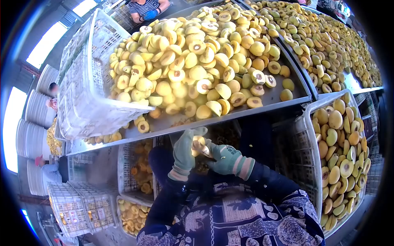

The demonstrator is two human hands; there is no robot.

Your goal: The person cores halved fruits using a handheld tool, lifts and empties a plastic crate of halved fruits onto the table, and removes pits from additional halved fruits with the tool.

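Note:
My left hand (184, 154), in a pale green glove, holds a yellow fruit half (198, 145) just below the metal table's front edge. Against the fruit's right side is my right hand (230, 159), in a green glove with striped cuff, its fingers closed round a small tool (208, 154) that is mostly hidden. Halved yellow fruits (191, 59) with brown centres lie heaped on the metal table (246, 113) in front of me.
A white crate (82, 98) lies tipped on the table's left. Another crate (314, 151) of fruit stands at my right. Below left are crates (121, 170) with fruit pieces. More fruit (328, 45) covers the far-right table. Co-workers (143, 9) are at the back and left.

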